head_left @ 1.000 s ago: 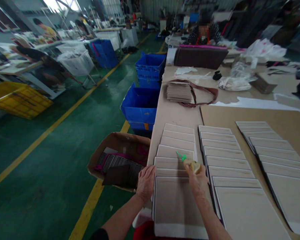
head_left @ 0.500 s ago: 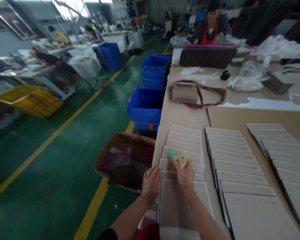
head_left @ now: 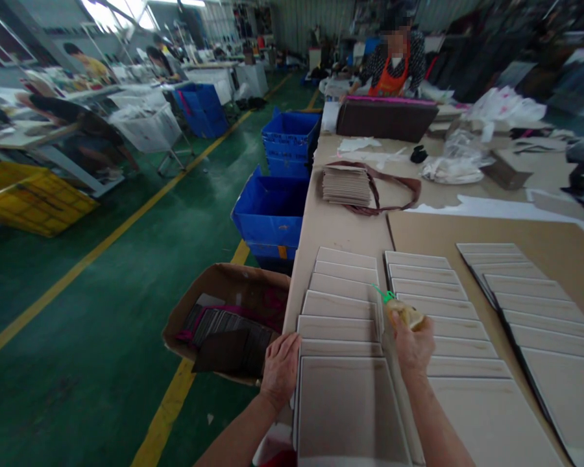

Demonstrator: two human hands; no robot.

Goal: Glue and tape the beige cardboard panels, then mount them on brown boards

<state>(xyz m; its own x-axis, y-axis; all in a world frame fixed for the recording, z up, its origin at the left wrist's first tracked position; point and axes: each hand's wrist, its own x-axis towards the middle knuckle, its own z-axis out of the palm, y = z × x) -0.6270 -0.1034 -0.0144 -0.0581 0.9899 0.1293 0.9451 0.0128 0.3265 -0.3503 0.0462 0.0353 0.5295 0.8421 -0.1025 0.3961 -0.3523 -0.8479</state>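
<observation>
My right hand [head_left: 414, 347] is wrapped round a yellowish squeeze bottle [head_left: 405, 314] with a thin green nozzle that points up and left. It hovers at the gap between the left row of overlapping beige panels [head_left: 345, 402] and the middle row of panels [head_left: 477, 415]. Whether the nozzle tip touches a panel I cannot tell. My left hand [head_left: 281, 366] lies with its fingers stretched out at the left edge of the left row, by the table's side. A third row of panels [head_left: 559, 383] is spread out further right.
Beside the table stand a cardboard box [head_left: 199, 279] of dark pieces and blue bins [head_left: 267, 224]. Farther up the table [head_left: 316, 224] are a stack of brown pieces [head_left: 345, 186] with a strap, plastic bags [head_left: 455, 165] and a dark case [head_left: 387, 120]. A co-worker in an orange apron [head_left: 392, 74] is behind it.
My right hand has moved right with the squeeze bottle, from over the left row to its right edge. My left hand stays at the row's left edge. The view has shifted slightly right.
</observation>
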